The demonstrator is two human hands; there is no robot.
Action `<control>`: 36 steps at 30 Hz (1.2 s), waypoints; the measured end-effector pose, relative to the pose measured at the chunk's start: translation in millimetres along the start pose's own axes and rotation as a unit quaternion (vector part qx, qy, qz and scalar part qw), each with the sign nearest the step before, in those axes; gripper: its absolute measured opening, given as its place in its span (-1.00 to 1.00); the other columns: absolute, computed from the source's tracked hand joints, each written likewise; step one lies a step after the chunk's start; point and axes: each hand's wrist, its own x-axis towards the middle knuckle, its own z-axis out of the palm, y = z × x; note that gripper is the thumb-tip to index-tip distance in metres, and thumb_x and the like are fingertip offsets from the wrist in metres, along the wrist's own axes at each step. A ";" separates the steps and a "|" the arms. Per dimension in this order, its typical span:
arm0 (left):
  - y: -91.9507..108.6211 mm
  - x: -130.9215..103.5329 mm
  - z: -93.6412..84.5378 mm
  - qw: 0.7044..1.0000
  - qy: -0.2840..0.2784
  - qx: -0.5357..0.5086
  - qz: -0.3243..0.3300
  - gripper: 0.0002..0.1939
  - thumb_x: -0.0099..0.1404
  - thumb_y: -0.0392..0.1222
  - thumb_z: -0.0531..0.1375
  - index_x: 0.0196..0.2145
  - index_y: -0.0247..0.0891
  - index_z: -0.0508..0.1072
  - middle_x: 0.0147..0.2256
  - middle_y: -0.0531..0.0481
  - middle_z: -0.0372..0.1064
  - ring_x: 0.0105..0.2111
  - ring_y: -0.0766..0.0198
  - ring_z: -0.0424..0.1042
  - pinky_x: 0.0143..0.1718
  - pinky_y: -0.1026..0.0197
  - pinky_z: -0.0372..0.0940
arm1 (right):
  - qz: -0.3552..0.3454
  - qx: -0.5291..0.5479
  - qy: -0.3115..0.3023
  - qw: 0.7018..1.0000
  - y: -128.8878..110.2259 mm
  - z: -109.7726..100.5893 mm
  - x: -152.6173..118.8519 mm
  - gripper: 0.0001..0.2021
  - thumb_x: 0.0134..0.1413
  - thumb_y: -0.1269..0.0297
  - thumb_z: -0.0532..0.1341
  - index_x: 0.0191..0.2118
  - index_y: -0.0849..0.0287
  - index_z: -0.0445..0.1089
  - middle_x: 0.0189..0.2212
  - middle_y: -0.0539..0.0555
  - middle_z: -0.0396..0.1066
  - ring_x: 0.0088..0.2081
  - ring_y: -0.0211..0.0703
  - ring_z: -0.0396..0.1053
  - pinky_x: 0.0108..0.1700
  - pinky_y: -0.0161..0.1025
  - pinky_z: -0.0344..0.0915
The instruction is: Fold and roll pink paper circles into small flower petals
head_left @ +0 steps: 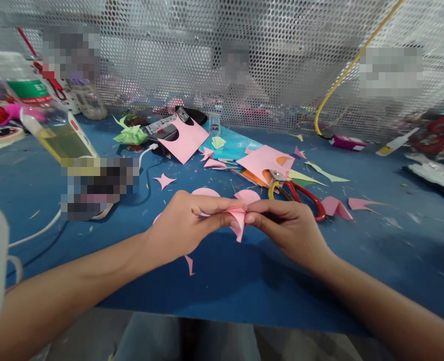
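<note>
Between both hands, above the front part of the blue table, is a small folded piece of pink paper (pixel 238 223). My left hand (pixel 186 220) pinches its left side between thumb and fingers. The fingertips of my right hand (pixel 291 228) close on its right edge. Round pink paper pieces (pixel 247 196) lie just behind the hands, partly covered by them. Red-and-yellow-handled scissors (pixel 306 195) rest behind my right hand, near a cut pink sheet (pixel 265 161). A small pink scrap (pixel 190 265) lies below my left hand.
On the blue table (pixel 222 286), a tilted bottle (pixel 62 133) and a phone-like object with a white cable (pixel 41 231) are at left. Pink and green scraps, another cut pink sheet (pixel 184 138) and a purple box (pixel 348 143) lie farther back. Perforated metal (pixel 282 65) stands behind.
</note>
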 end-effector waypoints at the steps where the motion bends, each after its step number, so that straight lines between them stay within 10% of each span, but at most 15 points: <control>1: 0.5 0.1 -0.5 1.000 -0.001 -0.002 0.001 -0.80 0.23 -0.12 0.12 -0.25 -0.06 0.54 -0.30 0.16 0.51 -0.25 0.27 0.47 -0.27 0.34 0.35 | -0.009 -0.008 0.002 1.000 -0.3 -0.5 -0.2 -0.93 -0.05 0.28 0.25 -0.46 0.10 0.47 -0.55 -0.03 0.47 -0.51 -0.24 0.38 -0.48 -0.32 0.32; 10: 5.7 -2.3 -0.1 0.998 0.045 -0.002 0.044 -0.60 0.01 -0.12 0.32 -0.15 -0.20 0.46 -0.17 0.06 0.47 -0.26 0.33 0.45 -0.19 0.40 0.33 | -0.081 -0.071 0.025 0.994 -0.1 -4.9 -4.0 -0.95 0.01 0.31 0.22 -0.43 0.11 0.41 -0.48 -0.01 0.46 -0.43 -0.25 0.39 -0.40 -0.33 0.33; 36: -0.6 0.1 1.0 0.983 0.083 0.125 0.108 -0.89 0.16 -0.23 0.20 -0.35 -0.21 0.53 -0.42 0.08 0.52 -0.50 0.41 0.45 -0.57 0.47 0.28 | -0.136 -0.073 0.013 0.988 -5.2 -5.7 -2.4 -0.89 -0.04 0.43 0.24 -0.39 0.08 0.47 -0.48 -0.06 0.51 -0.45 -0.30 0.42 -0.37 -0.35 0.35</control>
